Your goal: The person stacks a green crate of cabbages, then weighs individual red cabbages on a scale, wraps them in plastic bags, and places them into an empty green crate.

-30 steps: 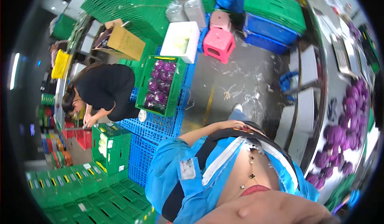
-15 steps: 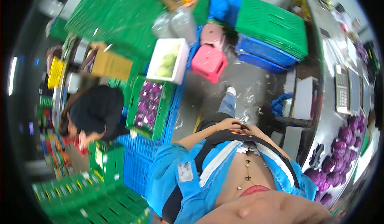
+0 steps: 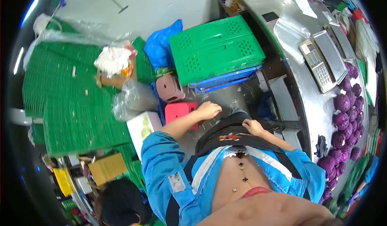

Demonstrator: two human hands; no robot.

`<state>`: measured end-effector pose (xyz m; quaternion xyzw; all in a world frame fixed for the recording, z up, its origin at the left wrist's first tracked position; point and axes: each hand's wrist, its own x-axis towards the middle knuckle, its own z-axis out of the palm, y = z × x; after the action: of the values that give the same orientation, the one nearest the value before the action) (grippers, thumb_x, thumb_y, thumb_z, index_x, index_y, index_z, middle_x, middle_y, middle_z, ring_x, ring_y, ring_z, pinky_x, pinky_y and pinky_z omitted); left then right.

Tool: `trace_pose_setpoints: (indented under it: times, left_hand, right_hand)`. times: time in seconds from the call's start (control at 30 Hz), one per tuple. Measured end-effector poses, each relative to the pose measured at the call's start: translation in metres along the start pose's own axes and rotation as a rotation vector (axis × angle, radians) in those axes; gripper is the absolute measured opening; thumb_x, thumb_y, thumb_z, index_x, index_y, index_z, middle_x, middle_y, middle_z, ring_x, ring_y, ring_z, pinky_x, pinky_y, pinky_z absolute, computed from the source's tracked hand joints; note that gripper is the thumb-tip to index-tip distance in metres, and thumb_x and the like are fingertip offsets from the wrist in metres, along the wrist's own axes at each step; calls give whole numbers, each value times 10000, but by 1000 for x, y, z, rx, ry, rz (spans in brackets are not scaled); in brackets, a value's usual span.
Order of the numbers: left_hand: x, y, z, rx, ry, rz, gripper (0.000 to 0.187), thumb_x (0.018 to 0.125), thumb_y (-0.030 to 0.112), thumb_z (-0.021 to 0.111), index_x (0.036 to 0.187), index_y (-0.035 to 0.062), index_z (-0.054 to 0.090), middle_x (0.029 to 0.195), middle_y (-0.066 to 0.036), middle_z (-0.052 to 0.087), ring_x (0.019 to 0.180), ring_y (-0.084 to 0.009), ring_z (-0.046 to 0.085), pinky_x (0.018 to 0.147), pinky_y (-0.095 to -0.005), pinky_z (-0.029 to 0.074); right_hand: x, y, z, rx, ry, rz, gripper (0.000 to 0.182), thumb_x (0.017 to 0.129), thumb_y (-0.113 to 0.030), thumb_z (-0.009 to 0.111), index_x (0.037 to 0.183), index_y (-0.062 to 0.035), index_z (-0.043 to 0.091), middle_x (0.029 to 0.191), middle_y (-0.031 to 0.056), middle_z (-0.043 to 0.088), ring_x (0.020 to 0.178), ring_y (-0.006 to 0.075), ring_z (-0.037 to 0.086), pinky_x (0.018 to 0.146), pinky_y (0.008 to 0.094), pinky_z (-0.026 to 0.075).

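Observation:
My left hand (image 3: pixel 209 110) is raised in front of my body, beside the bright pink stool (image 3: pixel 180 112). Its fingers are curled in and nothing shows in them. At the right side of my waist, my right hand (image 3: pixel 253 127) has its thumb and fingers pressed together on the black apron (image 3: pixel 225 130). The apron hangs over my blue jacket (image 3: pixel 161 157), with a small red and yellow print near its top.
Stacked green crates (image 3: pixel 217 48) stand ahead, near a dusky pink stool (image 3: pixel 169 88). Purple cabbages (image 3: pixel 342 121) and a scale (image 3: pixel 318 68) lie on the steel counter (image 3: pixel 292 93) at right. A co-worker in a black cap (image 3: pixel 121 204) is at lower left, by a white box (image 3: pixel 139 135).
My hands, together at the apron before, have moved apart, the left one forward and leftward. The view has turned, so the stools and crates sit further left and the co-worker lower.

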<state>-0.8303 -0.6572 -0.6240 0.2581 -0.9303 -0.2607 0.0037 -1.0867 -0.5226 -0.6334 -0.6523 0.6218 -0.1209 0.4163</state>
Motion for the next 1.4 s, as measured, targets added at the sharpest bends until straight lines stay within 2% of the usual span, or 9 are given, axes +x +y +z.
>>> trace_pose_setpoints:
  times: [0.23,0.57,0.73,0.83,1.0,1.13,1.2,1.3,1.4]
  left_hand:
    - [146,-141,-95,21,25,-364,215,779,219,518,951,111,591,884,-98,626,841,-270,590,752,-392,463]
    - [299,-303,-85,67,-243,-831,561,871,283,464,1338,101,212,1391,-99,225,1259,-270,253,993,-450,262]
    - [324,-305,-104,112,-124,-929,532,779,301,591,1233,101,399,1201,-106,439,1112,-269,416,934,-423,296]
    - [324,-317,-141,145,263,-709,258,656,196,656,885,105,581,913,-78,594,856,-253,559,758,-390,373]
    - [337,-373,-271,300,510,-549,180,675,186,632,831,112,583,762,-50,604,719,-230,575,638,-378,362]
    - [342,-367,-288,568,713,-365,264,658,197,647,901,129,571,838,-53,566,791,-230,531,675,-393,362]
    - [330,-346,-278,495,634,-279,199,702,161,531,894,114,551,778,-65,510,753,-249,501,629,-393,358]
    - [287,-317,-204,290,389,138,191,725,148,471,899,107,537,759,-48,500,767,-207,503,666,-353,379]
    - [239,-310,-103,154,-238,123,220,769,152,449,968,135,544,788,-39,515,819,-190,509,784,-362,368]
  right_hand:
    - [114,48,-58,18,-25,165,464,854,-467,388,775,-72,618,742,187,603,759,363,580,678,446,447]
    - [322,98,-194,195,40,193,285,748,-227,583,994,-84,563,752,131,619,723,294,600,650,378,463]
    - [377,120,-221,187,-29,159,292,751,-227,580,985,-55,564,752,145,608,714,304,589,644,380,454]
    - [416,107,-220,83,-88,115,334,746,-223,580,1029,-49,541,847,155,596,799,303,576,683,379,453]
    - [504,58,-164,-280,220,-363,540,736,-257,588,1206,-66,402,1200,190,430,1042,326,471,887,435,370]
    - [531,39,-140,-404,125,-445,387,731,-283,590,1059,-89,525,1081,143,500,985,309,491,868,446,359]
    - [537,7,-174,-378,-193,-350,288,767,-302,541,958,-90,580,983,128,531,971,300,499,842,475,361]
    - [482,-36,-221,-341,-562,-743,203,781,-272,510,805,-90,595,857,112,552,840,297,553,698,452,427]
    - [433,-53,-217,-220,-1068,-787,405,802,-428,461,701,-62,601,717,138,609,759,320,584,650,446,442]
